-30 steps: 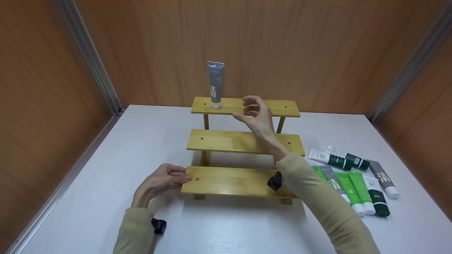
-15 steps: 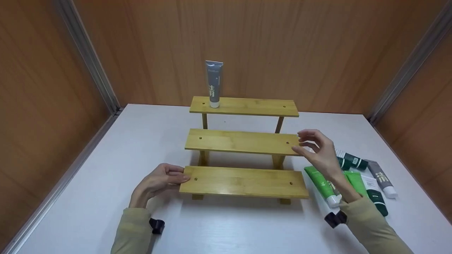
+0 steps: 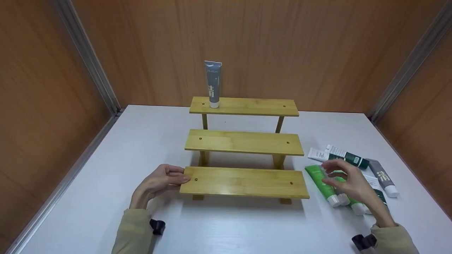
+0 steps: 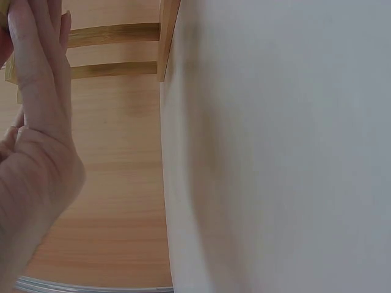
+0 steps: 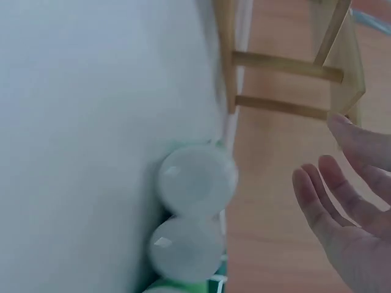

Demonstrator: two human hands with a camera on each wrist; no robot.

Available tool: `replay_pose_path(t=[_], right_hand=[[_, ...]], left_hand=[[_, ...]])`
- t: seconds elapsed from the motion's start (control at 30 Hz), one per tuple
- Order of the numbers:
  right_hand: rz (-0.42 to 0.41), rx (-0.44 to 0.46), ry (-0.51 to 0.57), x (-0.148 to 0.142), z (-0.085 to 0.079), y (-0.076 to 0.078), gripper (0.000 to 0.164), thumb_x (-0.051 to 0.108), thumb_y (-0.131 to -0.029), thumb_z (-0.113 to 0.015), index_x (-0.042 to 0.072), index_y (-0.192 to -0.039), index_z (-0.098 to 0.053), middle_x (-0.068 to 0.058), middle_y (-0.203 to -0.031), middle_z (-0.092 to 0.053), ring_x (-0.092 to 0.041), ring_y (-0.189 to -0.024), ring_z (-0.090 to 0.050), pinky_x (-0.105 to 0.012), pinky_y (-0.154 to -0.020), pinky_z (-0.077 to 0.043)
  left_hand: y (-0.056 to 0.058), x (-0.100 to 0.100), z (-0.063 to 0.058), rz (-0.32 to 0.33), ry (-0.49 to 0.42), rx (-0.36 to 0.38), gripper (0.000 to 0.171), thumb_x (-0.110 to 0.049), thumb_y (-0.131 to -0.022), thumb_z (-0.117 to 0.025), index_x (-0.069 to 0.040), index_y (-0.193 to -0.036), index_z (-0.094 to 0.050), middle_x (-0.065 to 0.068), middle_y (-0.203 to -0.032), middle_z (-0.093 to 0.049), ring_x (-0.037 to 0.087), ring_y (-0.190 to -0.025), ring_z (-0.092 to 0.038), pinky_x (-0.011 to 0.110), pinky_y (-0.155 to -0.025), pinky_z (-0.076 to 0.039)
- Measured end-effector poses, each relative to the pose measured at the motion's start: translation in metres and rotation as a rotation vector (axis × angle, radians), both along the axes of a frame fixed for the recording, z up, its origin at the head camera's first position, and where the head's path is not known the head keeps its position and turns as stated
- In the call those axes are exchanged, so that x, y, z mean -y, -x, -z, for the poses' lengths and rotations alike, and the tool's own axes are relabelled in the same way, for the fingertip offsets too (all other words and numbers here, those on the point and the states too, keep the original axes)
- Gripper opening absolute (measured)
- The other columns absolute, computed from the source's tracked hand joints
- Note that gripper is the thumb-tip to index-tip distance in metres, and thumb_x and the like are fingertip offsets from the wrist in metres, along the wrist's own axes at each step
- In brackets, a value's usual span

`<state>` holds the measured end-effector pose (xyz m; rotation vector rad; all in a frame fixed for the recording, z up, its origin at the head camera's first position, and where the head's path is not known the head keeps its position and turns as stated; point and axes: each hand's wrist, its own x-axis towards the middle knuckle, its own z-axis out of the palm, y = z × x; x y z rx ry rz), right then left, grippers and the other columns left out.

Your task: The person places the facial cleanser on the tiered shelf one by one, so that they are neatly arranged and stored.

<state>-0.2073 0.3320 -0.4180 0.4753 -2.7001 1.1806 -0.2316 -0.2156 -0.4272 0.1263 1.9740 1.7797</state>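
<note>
A three-tier wooden display stand [image 3: 243, 181] stands in the middle of the head view. My left hand [image 3: 157, 181] pinches the left end of its lowest board, thumb on top; the other fingers are partly hidden. On the left of the top board a grey squeeze tube [image 3: 213, 83] stands upright on its white cap. My right hand [image 3: 349, 181] hovers over the lying tubes at the right, fingers loosely bent and holding nothing. Nearest its fingertips lies a green squeeze tube [image 3: 320, 181]. In the right wrist view, white tube caps [image 5: 198, 180] show beside the hand.
Green-and-white tubes [image 3: 348, 157] lie at the back of the group, and a grey tube [image 3: 383, 178] lies at its right edge. The white table [image 3: 88, 190] is enclosed by wood-grain panels [image 3: 261, 46] at the back and sides.
My right hand has moved from beside the top board, right and toward me, to above the lying tubes. My left hand stays on the lowest board. The standing grey tube has not moved.
</note>
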Motion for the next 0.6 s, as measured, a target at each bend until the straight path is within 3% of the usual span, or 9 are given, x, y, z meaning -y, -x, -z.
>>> replay_pose_path(t=[0.37, 0.6], right_hand=[[-0.080, 0.204, -0.021, -0.026, 0.014, -0.007, 0.049, 0.006, -0.084, -0.080, -0.004, -0.126, -0.058, -0.023, -0.124, -0.061, 0.005, -0.106, -0.059, -0.016, -0.093, -0.056], [-0.049, 0.229, -0.041, -0.025, 0.017, -0.007, 0.052, 0.003, -0.080, -0.081, -0.004, -0.127, -0.059, -0.022, -0.123, -0.063, 0.000, -0.105, -0.060, -0.014, -0.093, -0.055]], left_hand=[[0.001, 0.000, 0.001, 0.014, -0.010, -0.012, 0.056, -0.013, -0.091, -0.075, 0.016, -0.133, -0.052, 0.005, -0.102, -0.078, 0.014, -0.093, -0.075, 0.029, -0.085, -0.063], [0.001, 0.000, 0.001, 0.009, -0.006, -0.002, 0.062, -0.014, -0.090, -0.076, 0.018, -0.136, -0.048, 0.008, -0.105, -0.077, 0.015, -0.093, -0.075, 0.029, -0.084, -0.063]])
